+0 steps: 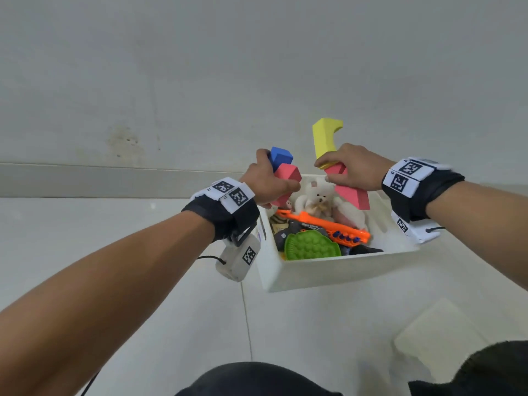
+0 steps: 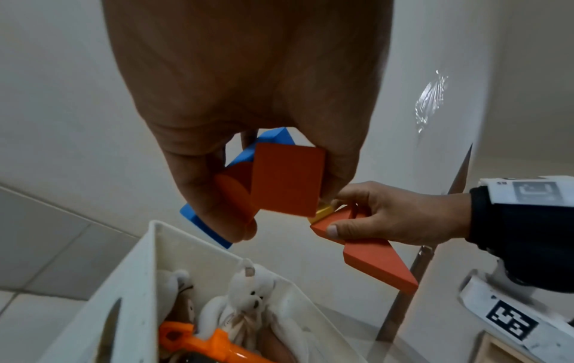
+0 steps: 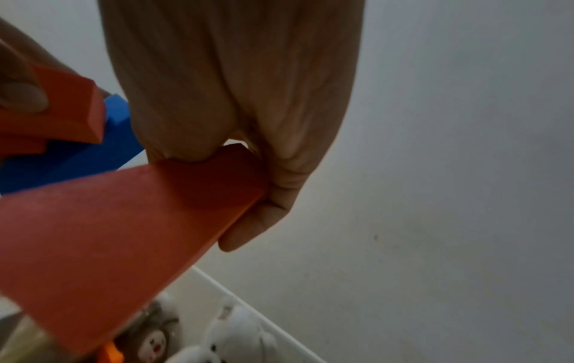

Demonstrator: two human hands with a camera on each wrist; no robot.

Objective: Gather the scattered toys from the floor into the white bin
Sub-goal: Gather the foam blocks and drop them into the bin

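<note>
1. The left hand (image 1: 267,181) hovers over the white bin (image 1: 323,272), its fingers (image 2: 217,196) curled around a blue block (image 1: 281,156) and a red block (image 1: 287,174).
2. The right hand (image 1: 357,167) grips a yellow block (image 1: 324,138) and a red wedge (image 1: 353,195) above the bin.
3. Inside lie a white teddy bear (image 1: 317,200), an orange toy gun (image 1: 328,227) and a green pop toy (image 1: 311,247).

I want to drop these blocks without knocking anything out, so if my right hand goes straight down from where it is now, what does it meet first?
Most likely the white teddy bear in the white bin. The right hand holds a red wedge block whose tip hangs just above it, so the block would touch before the hand; depth is unclear.
</note>
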